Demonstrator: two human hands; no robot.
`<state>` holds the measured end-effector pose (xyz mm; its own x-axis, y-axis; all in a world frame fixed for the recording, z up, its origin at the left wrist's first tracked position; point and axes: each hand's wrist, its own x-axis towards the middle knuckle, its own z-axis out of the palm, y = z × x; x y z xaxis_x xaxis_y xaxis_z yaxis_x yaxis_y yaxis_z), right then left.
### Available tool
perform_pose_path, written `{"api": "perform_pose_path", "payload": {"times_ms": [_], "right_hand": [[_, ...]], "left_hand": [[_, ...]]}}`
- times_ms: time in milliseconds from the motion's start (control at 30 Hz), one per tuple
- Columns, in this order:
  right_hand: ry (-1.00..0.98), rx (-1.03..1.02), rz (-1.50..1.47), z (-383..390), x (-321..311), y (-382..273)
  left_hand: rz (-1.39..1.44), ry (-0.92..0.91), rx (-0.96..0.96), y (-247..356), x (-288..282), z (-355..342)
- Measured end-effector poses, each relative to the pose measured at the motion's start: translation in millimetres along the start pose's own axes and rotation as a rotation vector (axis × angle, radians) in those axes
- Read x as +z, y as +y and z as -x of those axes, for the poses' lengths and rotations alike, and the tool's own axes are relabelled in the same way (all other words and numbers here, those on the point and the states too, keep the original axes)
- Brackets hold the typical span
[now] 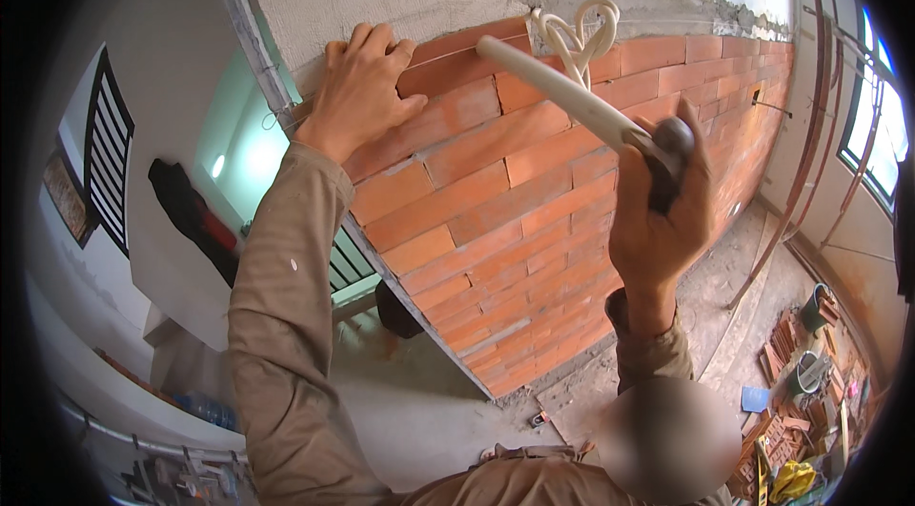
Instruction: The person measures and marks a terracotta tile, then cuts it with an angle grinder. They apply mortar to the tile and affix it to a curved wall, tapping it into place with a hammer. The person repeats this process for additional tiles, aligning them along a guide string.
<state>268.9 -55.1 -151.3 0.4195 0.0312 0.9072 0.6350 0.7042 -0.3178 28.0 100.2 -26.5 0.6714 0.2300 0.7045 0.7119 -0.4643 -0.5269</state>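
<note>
One spread left hand (362, 91) rests on a brick (443, 72) topping the orange brick wall (534, 211); the right hand (662, 225) is wrapped round the dark head of a mallet (562, 91), its pale handle slanting up-left before that brick, contact unclear; a looped cream cord (611, 25) hangs nearby.

The left hand (360, 94) reaches out palm-down — the right hand (656, 225), raised, curls in a grip.

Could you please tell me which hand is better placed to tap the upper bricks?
Probably the right hand: it grips a long pale tool, while the left hand rests against the upper bricks.
</note>
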Motion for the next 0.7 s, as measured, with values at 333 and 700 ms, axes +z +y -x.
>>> {"api": "perform_pose_path", "payload": {"times_ms": [333, 700], "right_hand": [[0.026, 0.022, -0.081, 12.1, 5.4, -0.9], [-0.009, 0.009, -0.083, 15.8, 4.9, -3.2]], "left_hand": [[-0.024, -0.052, -0.037, -3.0, -0.4, 2.2], [-0.026, -0.092, -0.048, 0.4, -6.5, 0.2]]}}
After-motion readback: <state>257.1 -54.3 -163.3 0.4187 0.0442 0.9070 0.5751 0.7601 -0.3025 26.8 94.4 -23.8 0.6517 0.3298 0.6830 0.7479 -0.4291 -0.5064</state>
